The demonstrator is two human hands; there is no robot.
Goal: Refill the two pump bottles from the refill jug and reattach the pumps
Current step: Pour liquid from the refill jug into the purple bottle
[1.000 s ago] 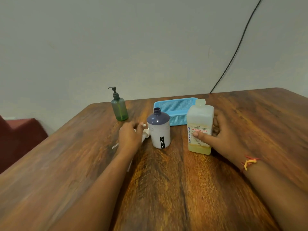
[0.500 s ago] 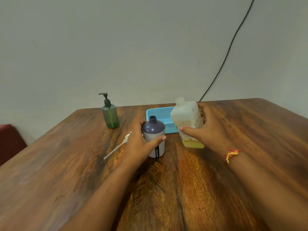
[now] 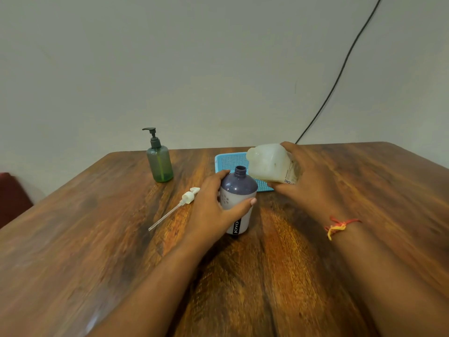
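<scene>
Pump bottles are set on a wooden table (image 3: 85,239), and only one carries its pump. Well to the left of the left hand (image 3: 213,212), a green bottle (image 3: 159,164) stands upright with its dark pump screwed on; no writing can be read on it. Just left of that hand, a white pump (image 3: 188,197) lies flat on the wood, its clear tube pointing away towards the near left.

The left hand is wrapped around a purple-and-white bottle (image 3: 239,195), thumb across the front and fingers behind. This bottle stands upright with its neck uncovered, and "JOYO" is printed vertically on a black strip low on its front.

Above and just right of the open neck, a translucent refill jug (image 3: 269,164) is gripped by the right hand (image 3: 306,181) and tilted with its capped spout towards the left. On its label only the letters "CHG" can be made out. A blue basket (image 3: 230,159) sits behind both hands.
</scene>
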